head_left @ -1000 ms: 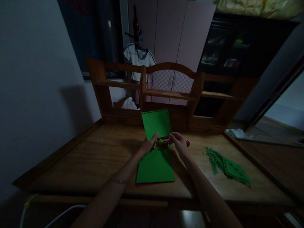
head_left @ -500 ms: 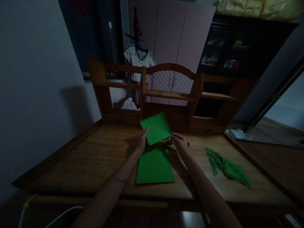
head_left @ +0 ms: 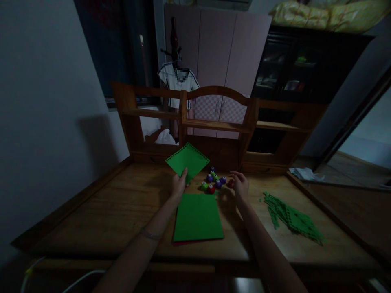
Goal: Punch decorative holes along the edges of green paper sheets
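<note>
My left hand (head_left: 179, 185) pinches the lower corner of a green paper sheet (head_left: 187, 160) with the thumb on top. Dark holes run along the sheet's two upper edges, and it is raised above the desk. To the right, my right hand (head_left: 240, 185) has its fingers stretched leftward and apart, beside a small red round piece (head_left: 231, 184). Whether it touches that piece is unclear. Between the hands stand several small pieces with eye-like tops, among them a purple one (head_left: 218, 184), a green one (head_left: 204, 186) and another red one (head_left: 211, 189).
A stack of green paper (head_left: 198, 219), with red showing beneath, lies at the desk's front. Cut green strips and a holed sheet (head_left: 301, 219) are piled at the right. A wooden shelf (head_left: 216, 124) lines the back of the desk (head_left: 116, 207).
The raised sheet has moved left and turned, with only my left hand on it. My right hand has let go of it and moved right, uncovering the small colored pieces.
</note>
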`<action>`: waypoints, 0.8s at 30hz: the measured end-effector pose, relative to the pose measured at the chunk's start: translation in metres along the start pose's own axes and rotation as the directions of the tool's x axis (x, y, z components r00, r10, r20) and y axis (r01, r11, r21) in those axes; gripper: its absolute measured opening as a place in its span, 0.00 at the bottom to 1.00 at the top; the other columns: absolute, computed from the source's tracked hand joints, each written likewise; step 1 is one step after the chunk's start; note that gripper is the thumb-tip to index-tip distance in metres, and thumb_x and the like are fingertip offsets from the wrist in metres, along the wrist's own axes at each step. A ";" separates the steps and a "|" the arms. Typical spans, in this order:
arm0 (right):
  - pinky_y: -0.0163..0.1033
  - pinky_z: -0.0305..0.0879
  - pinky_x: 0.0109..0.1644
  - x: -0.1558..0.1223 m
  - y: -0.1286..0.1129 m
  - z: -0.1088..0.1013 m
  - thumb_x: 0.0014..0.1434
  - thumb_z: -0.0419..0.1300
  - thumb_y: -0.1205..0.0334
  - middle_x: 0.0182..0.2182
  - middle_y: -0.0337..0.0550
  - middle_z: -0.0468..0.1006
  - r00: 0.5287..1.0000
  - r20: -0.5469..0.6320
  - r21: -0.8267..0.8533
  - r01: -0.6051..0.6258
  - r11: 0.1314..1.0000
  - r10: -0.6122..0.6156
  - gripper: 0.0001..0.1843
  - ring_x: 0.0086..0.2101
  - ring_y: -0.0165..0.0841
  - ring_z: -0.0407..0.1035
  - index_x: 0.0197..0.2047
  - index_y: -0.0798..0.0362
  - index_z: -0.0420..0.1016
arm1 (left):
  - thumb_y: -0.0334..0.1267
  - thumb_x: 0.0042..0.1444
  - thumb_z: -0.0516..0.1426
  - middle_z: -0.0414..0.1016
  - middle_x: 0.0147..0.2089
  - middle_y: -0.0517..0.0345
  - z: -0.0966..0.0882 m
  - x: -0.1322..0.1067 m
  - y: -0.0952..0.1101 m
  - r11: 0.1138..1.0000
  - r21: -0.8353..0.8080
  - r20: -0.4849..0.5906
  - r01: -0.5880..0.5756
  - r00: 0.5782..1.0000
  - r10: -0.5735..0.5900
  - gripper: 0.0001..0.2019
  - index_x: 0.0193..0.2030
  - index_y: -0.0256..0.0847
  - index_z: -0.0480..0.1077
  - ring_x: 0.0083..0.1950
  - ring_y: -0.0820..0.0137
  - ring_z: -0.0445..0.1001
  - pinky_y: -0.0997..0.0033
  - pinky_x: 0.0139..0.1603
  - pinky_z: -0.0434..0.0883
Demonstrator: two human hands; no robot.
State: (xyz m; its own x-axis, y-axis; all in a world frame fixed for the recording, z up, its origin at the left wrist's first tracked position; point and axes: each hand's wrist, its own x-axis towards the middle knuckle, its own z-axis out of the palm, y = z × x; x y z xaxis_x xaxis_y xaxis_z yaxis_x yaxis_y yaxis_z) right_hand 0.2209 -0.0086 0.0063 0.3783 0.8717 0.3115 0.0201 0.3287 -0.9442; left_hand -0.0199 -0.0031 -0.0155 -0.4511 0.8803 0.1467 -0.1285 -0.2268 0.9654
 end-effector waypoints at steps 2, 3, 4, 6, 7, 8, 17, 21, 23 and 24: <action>0.34 0.60 0.24 -0.002 0.005 0.003 0.47 0.54 0.54 0.28 0.44 0.74 0.998 0.037 -0.087 0.055 0.995 -0.052 0.16 0.23 0.30 0.65 0.37 0.56 0.71 | 0.59 0.40 0.57 0.69 0.24 0.59 0.000 0.000 0.001 1.000 -0.009 -0.021 0.005 1.000 -0.005 0.25 0.31 0.34 0.69 0.20 0.77 0.65 0.78 0.17 0.64; 0.35 0.61 0.25 -0.003 0.006 0.004 0.48 0.54 0.55 0.28 0.45 0.74 0.995 0.052 -0.134 0.097 0.986 -0.090 0.16 0.24 0.31 0.66 0.37 0.56 0.71 | 0.59 0.40 0.57 0.68 0.24 0.60 0.000 0.000 0.002 1.000 -0.009 -0.032 0.007 0.999 -0.008 0.25 0.31 0.34 0.69 0.19 0.77 0.65 0.78 0.17 0.64; 0.36 0.62 0.27 -0.004 0.006 0.005 0.48 0.54 0.55 0.29 0.46 0.74 0.989 0.065 -0.181 0.140 0.973 -0.130 0.16 0.27 0.33 0.67 0.37 0.55 0.71 | 0.58 0.40 0.56 0.68 0.23 0.60 -0.001 -0.001 0.002 1.000 -0.007 -0.036 0.009 0.999 -0.009 0.25 0.31 0.35 0.69 0.19 0.77 0.65 0.78 0.17 0.63; 0.37 0.62 0.31 -0.007 0.006 0.004 0.50 0.52 0.56 0.32 0.46 0.74 0.975 0.087 -0.265 0.219 0.939 -0.203 0.15 0.30 0.35 0.67 0.38 0.54 0.71 | 0.58 0.41 0.57 0.69 0.23 0.60 -0.002 -0.001 0.003 1.000 0.000 -0.038 0.011 0.999 -0.011 0.24 0.31 0.34 0.69 0.18 0.76 0.65 0.77 0.16 0.63; 0.38 0.62 0.32 -0.008 0.006 0.004 0.50 0.52 0.57 0.33 0.47 0.74 0.968 0.097 -0.305 0.249 0.919 -0.230 0.15 0.31 0.35 0.67 0.39 0.54 0.71 | 0.57 0.41 0.57 0.69 0.23 0.60 -0.002 -0.001 0.003 1.000 0.000 -0.039 0.011 0.999 -0.011 0.24 0.31 0.34 0.69 0.18 0.76 0.65 0.77 0.16 0.63; 0.39 0.62 0.34 -0.009 0.005 0.004 0.51 0.51 0.58 0.34 0.47 0.74 0.962 0.105 -0.344 0.274 0.898 -0.253 0.15 0.32 0.36 0.67 0.39 0.54 0.70 | 0.57 0.42 0.56 0.69 0.23 0.60 -0.003 -0.001 0.003 1.000 -0.003 -0.038 0.010 0.999 -0.010 0.24 0.31 0.34 0.69 0.19 0.76 0.66 0.77 0.17 0.63; 0.44 0.55 0.50 -0.004 0.011 -0.003 0.48 0.50 0.69 0.47 0.50 0.67 0.869 0.269 -0.614 0.487 0.622 -0.414 0.26 0.48 0.39 0.59 0.52 0.54 0.62 | 0.56 0.43 0.56 0.72 0.29 0.55 -0.004 0.001 0.000 0.999 -0.032 -0.045 0.006 0.999 -0.007 0.24 0.34 0.34 0.70 0.23 0.73 0.69 0.76 0.18 0.64; 0.45 0.52 0.53 0.002 0.020 -0.005 0.47 0.51 0.69 0.48 0.50 0.67 0.849 0.373 -0.643 0.527 0.555 -0.374 0.26 0.49 0.39 0.58 0.52 0.54 0.63 | 0.57 0.43 0.56 0.73 0.30 0.53 -0.004 0.001 0.001 1.000 -0.020 -0.060 -0.007 0.998 0.005 0.25 0.35 0.33 0.71 0.25 0.71 0.70 0.75 0.21 0.65; 0.47 0.48 0.55 0.002 0.024 -0.004 0.46 0.52 0.69 0.45 0.48 0.70 0.842 0.419 -0.670 0.540 0.509 -0.340 0.23 0.50 0.40 0.58 0.48 0.53 0.66 | 0.57 0.42 0.56 0.73 0.28 0.53 -0.003 0.000 0.003 1.000 -0.019 -0.088 -0.001 0.996 0.000 0.25 0.33 0.33 0.71 0.25 0.70 0.69 0.74 0.22 0.65; 0.47 0.45 0.55 0.002 0.025 -0.004 0.46 0.53 0.69 0.43 0.47 0.71 0.843 0.431 -0.686 0.538 0.490 -0.321 0.21 0.49 0.40 0.59 0.46 0.52 0.68 | 0.57 0.42 0.56 0.73 0.28 0.53 -0.003 -0.001 0.004 1.000 -0.020 -0.104 0.002 0.995 -0.004 0.25 0.32 0.33 0.71 0.25 0.70 0.69 0.74 0.22 0.65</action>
State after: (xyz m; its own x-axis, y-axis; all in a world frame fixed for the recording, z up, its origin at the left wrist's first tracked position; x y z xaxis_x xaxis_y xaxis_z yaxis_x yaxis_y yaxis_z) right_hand 0.2260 0.0000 -0.0167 -0.0866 0.7860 0.6121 0.8481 0.3805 -0.3687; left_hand -0.0231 -0.0064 -0.0120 -0.5396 0.8334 0.1193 -0.1475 -0.2331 0.9612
